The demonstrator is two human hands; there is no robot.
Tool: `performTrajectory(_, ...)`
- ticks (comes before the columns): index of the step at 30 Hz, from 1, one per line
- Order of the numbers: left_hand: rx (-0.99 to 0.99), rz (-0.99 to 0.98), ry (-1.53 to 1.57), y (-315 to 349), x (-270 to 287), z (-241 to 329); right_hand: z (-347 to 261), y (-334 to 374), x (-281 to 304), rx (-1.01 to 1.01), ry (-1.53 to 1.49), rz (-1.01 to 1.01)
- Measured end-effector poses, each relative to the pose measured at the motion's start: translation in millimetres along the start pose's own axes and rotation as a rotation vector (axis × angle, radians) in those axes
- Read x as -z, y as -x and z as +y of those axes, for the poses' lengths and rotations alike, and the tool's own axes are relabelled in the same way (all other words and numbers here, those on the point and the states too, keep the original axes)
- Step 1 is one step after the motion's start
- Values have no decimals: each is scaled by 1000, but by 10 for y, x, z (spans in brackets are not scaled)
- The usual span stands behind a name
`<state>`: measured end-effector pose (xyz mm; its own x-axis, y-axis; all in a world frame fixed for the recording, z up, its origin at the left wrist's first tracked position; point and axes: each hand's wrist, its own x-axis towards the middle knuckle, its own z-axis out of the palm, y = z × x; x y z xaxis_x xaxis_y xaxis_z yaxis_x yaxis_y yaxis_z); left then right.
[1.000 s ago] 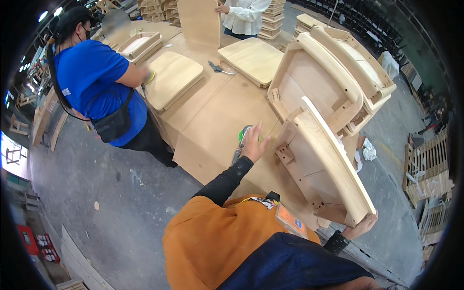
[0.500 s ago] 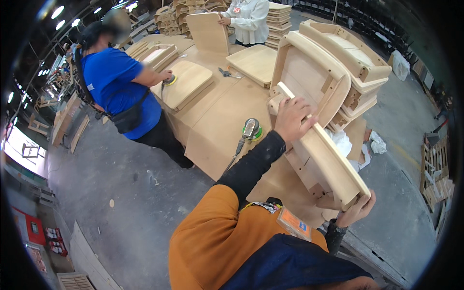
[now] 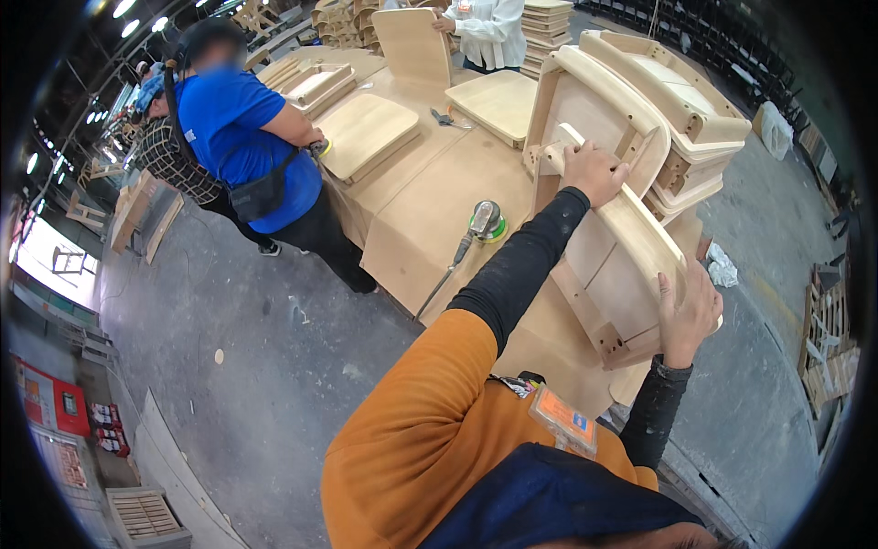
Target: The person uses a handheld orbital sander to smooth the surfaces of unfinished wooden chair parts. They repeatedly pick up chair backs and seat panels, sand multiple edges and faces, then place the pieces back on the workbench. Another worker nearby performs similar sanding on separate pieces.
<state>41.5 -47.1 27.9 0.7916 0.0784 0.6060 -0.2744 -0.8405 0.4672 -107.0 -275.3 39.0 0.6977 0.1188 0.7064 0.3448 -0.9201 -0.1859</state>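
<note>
A pale wooden seat frame (image 3: 625,285) with a boxed rim and a panel inside stands tilted at the table's right side. My left hand (image 3: 596,174) grips its far end, fingers curled over the rim. My right hand (image 3: 692,309) clasps the near end, with the thumb on the inner side and the fingertips partly hidden. Behind the frame, a similar wooden seat frame (image 3: 599,96) leans against a stack of frames (image 3: 686,128). To the left of my left forearm, a sander (image 3: 487,220) with a green-edged pad and a hose lies on the table.
The brown-covered table (image 3: 412,215) extends away to the left. A person in blue (image 3: 238,137) works a sander at a wooden panel (image 3: 370,133). Across the table, a person in white (image 3: 489,37) holds an upright panel (image 3: 416,50). Another panel (image 3: 496,102) lies flat nearby.
The seat frame has tipped so more of its inside shows. My right hand has moved up and away from me, its thumb now over the rim. A person in checks shows behind the one in blue.
</note>
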Motion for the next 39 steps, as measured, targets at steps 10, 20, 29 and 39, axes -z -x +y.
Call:
performTrajectory(10,10,-42,9,-25,21,18,97,15,6,58,-47,46)
performTrajectory(20,-9,17,45,13,12,0,79,38,24,60,-84,38)
performTrajectory(29,-89,37,233,11,33,-303,143,66,-48,44,-45,78)
performTrajectory(39,898,571,176,184,1998,-2596,419,89,-43,-13,-56,92)
